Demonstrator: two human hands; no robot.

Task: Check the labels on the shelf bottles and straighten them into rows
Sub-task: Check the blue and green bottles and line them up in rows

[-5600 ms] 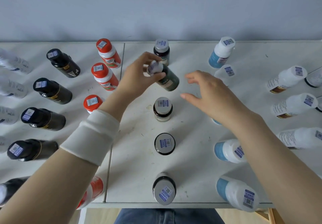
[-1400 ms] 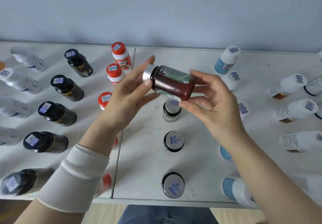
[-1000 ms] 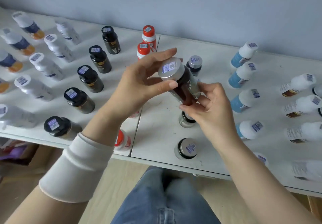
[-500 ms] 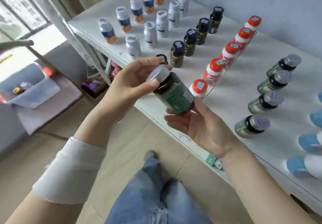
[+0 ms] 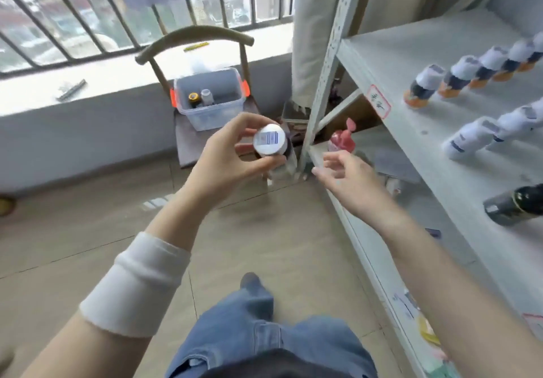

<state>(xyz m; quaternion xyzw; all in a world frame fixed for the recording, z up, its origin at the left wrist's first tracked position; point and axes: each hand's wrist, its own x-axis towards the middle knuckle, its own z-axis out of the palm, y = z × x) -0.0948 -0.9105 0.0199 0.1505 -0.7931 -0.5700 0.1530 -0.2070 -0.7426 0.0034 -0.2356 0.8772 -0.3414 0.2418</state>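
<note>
I only get the bottle point(image 5: 269, 142) cap-on: its body and side label sit behind the cap and my left hand point(image 5: 223, 163), and the cap sticker point(image 5: 266, 138) print is too smeared to read. Shelf bottles point(image 5: 470, 136) are motion-blurred with illegible labels, and the dark bottle point(image 5: 514, 205) is cut by the right edge. The two items in the bin point(image 5: 210, 110) are too small to identify.

"What carries the stock?"

"A white metal shelf point(image 5: 411, 54), running from one to four o'clock. Orange-based bottles point(image 5: 423, 85) line up at two o'clock, white bottles point(image 5: 470, 139) at three and one dark bottle point(image 5: 514, 205) near four."

"And at twelve?"

"A wooden chair point(image 5: 194, 32) on the tiled floor point(image 5: 88, 230), bearing a clear plastic bin point(image 5: 211, 110)."
</note>
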